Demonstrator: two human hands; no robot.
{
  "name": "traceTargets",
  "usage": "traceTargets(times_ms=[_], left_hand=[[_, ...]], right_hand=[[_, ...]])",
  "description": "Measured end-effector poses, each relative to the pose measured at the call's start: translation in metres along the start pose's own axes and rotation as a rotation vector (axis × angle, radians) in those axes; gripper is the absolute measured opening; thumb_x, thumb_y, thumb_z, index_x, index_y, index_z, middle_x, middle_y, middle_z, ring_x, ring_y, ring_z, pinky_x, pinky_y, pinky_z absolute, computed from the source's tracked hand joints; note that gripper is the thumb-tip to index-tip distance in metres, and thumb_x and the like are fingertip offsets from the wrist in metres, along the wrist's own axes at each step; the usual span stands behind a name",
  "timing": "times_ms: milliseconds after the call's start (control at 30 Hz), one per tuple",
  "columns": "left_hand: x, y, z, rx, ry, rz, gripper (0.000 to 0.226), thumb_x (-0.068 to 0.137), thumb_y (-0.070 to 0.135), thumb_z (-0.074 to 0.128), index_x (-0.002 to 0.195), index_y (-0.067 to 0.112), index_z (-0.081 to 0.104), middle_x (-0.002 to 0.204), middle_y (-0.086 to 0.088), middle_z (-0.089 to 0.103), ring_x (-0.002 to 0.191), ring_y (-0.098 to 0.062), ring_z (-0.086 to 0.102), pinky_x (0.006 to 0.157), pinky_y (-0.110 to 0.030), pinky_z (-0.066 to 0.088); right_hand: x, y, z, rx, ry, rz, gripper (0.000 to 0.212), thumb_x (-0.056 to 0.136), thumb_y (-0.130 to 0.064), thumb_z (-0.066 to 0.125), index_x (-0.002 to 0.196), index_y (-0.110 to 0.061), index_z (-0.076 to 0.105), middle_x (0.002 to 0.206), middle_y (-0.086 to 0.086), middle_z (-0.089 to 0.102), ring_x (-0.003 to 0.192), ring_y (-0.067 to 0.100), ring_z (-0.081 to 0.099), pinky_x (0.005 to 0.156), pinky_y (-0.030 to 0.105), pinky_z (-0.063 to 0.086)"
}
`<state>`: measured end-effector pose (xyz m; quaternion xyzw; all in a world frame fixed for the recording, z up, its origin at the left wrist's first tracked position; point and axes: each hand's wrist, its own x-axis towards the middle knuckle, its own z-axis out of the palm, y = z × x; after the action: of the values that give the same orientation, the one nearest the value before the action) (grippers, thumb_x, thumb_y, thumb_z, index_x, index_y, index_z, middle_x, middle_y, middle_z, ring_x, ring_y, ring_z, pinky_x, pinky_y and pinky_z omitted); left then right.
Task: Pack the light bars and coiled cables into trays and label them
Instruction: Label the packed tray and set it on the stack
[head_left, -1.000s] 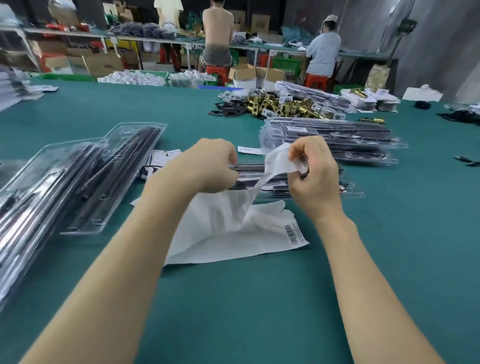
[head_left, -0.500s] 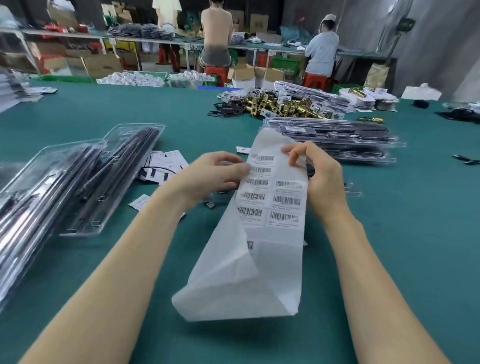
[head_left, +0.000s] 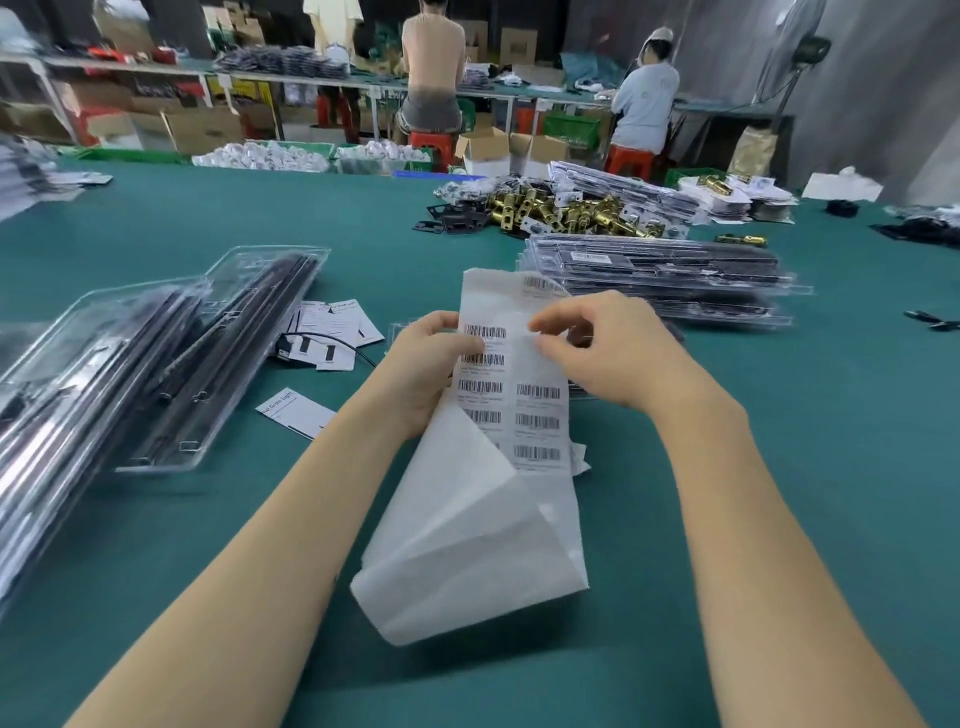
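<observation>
A big green table (head_left: 779, 493) fills the room. Over its near middle, the left hand (head_left: 431, 364) holds a white sheet of barcode labels (head_left: 514, 395) by its left edge, thumb on top. The right hand (head_left: 608, 348) pinches at one label near the top of the sheet. The sheet's bottom curls down onto the table. Clear trays with black light bars (head_left: 208, 358) lie by the left edge. A stack of packed trays (head_left: 660, 280) sits farther back on the right, with gold metal parts (head_left: 566, 213) behind it. Two people (head_left: 644, 98) sit at a far bench.
</observation>
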<state>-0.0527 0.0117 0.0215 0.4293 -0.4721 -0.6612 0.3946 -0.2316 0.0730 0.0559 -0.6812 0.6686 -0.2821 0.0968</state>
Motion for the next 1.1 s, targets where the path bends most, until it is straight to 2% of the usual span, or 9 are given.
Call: traceTargets(times_ms=[33,133,400,633,800,867,933,1033,1100], left_hand=[[0.0,0.0,0.0,0.001,-0.015,-0.001,0.023,0.093,-0.006,0.054,0.109,0.009,0.061,0.086,-0.012,0.073,0.059,-0.02,0.07,0.05,-0.032,0.057],[-0.001,-0.001,0.0,0.004,-0.074,0.001,0.032,0.092,-0.009,0.053,0.12,0.006,0.059,0.093,-0.015,0.072,0.067,-0.026,0.071,0.056,-0.036,0.059],[0.001,-0.003,0.0,0.016,-0.129,0.036,0.044,0.089,-0.016,0.048,0.128,0.002,0.056,0.1,-0.016,0.069,0.073,-0.027,0.07,0.062,-0.037,0.059],[-0.001,-0.003,-0.001,0.034,-0.147,0.067,0.044,0.089,-0.02,0.044,0.121,0.006,0.057,0.1,-0.017,0.068,0.072,-0.025,0.071,0.056,-0.035,0.058],[-0.001,-0.002,0.0,0.066,-0.185,0.069,0.028,0.097,0.009,0.056,0.125,0.007,0.061,0.11,-0.018,0.071,0.092,-0.03,0.069,0.088,-0.049,0.055],[0.0,-0.003,0.001,0.046,-0.172,0.088,0.026,0.1,0.018,0.055,0.125,0.01,0.062,0.105,-0.013,0.073,0.088,-0.025,0.07,0.082,-0.045,0.058],[0.002,-0.005,0.001,0.038,-0.161,0.117,0.021,0.101,0.014,0.054,0.12,0.012,0.063,0.099,-0.008,0.074,0.083,-0.022,0.071,0.073,-0.038,0.059],[0.002,-0.007,0.001,0.033,-0.164,0.14,0.019,0.098,0.005,0.052,0.109,0.013,0.066,0.086,-0.002,0.074,0.07,-0.014,0.07,0.054,-0.024,0.053],[0.002,-0.007,0.002,0.049,-0.168,0.164,0.023,0.097,0.001,0.05,0.108,0.013,0.066,0.082,0.001,0.073,0.064,-0.01,0.068,0.049,-0.02,0.049]], right_hand=[[0.001,0.001,0.006,0.015,0.068,-0.002,0.014,0.092,-0.032,0.067,0.104,-0.033,0.075,0.09,-0.023,0.067,0.071,-0.005,0.057,0.066,0.017,0.048],[0.003,0.002,0.024,0.075,0.167,-0.019,0.022,0.084,-0.034,0.076,0.106,-0.028,0.076,0.092,-0.015,0.071,0.067,-0.005,0.054,0.07,0.022,0.047],[0.005,-0.001,0.036,0.187,0.227,-0.017,0.021,0.082,-0.033,0.078,0.102,-0.029,0.077,0.084,-0.017,0.073,0.07,-0.003,0.067,0.075,0.025,0.058],[0.006,0.001,0.035,0.276,0.234,0.007,0.011,0.083,-0.022,0.077,0.089,-0.031,0.08,0.081,-0.02,0.074,0.078,-0.008,0.066,0.076,0.017,0.054],[0.006,0.002,0.034,0.281,0.228,0.011,0.01,0.08,-0.024,0.081,0.078,-0.032,0.075,0.072,-0.019,0.071,0.066,-0.007,0.064,0.063,0.01,0.048],[0.007,0.002,0.035,0.299,0.231,0.014,0.009,0.08,-0.026,0.082,0.086,-0.03,0.077,0.075,-0.019,0.071,0.065,-0.009,0.063,0.061,0.006,0.046],[0.007,0.003,0.035,0.303,0.23,0.013,0.013,0.08,-0.025,0.083,0.092,-0.028,0.079,0.077,-0.019,0.072,0.065,-0.011,0.063,0.062,0.004,0.046],[0.007,0.003,0.036,0.298,0.216,0.009,0.011,0.079,-0.022,0.082,0.085,-0.029,0.079,0.074,-0.021,0.072,0.066,-0.009,0.065,0.063,0.004,0.047],[0.007,0.002,0.036,0.286,0.211,0.013,0.012,0.078,-0.021,0.082,0.079,-0.031,0.077,0.071,-0.019,0.072,0.066,-0.008,0.066,0.062,0.006,0.048]])
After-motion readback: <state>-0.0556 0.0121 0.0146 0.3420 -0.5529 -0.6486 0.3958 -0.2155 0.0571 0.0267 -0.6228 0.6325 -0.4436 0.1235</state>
